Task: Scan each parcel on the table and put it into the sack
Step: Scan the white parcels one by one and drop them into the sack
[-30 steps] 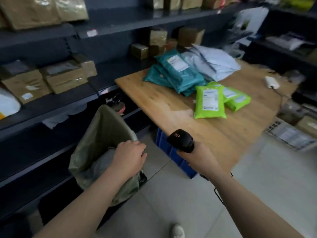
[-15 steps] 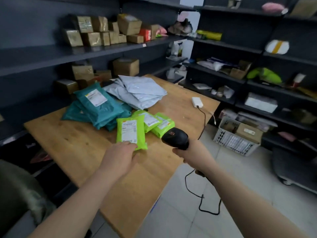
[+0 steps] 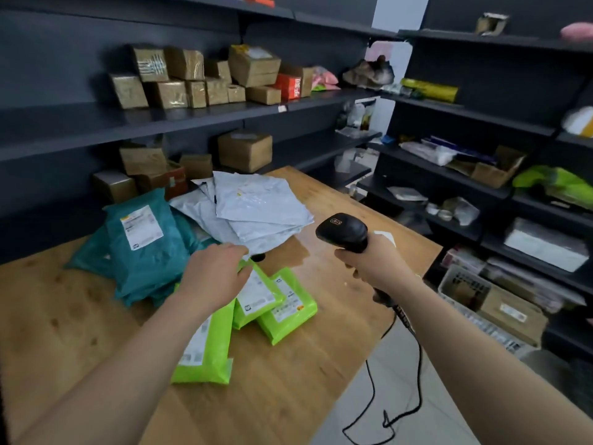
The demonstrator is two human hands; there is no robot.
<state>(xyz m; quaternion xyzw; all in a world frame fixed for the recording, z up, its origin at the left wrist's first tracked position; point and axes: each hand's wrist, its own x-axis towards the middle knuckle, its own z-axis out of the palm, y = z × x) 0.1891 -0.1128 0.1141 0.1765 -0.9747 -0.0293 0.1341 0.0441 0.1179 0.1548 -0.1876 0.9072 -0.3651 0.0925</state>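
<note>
On the wooden table (image 3: pixel 288 390) lie three lime-green parcels (image 3: pixel 290 311), a pile of teal parcels (image 3: pixel 144 252) at the left and a stack of grey-white parcels (image 3: pixel 260 213) behind them. My left hand (image 3: pixel 215 274) hovers over the green parcels. Its fingertips reach the near edge of the grey-white stack, and I cannot see them holding anything. My right hand (image 3: pixel 375 268) grips a black handheld scanner (image 3: pixel 341 231) above the table's right side, head pointing at the parcels. The sack is out of view.
The scanner cable (image 3: pixel 415 374) hangs off the table's right edge to the tiled floor. Dark shelves with cardboard boxes (image 3: pixel 245 149) stand behind and to the right. A white basket (image 3: pixel 465 284) holding a box sits on the floor at the right.
The view swung from the sack to the table. My left hand left the sack's rim, passed over the front green parcel and now reaches the grey-white stack. The scanner stays in my right hand.
</note>
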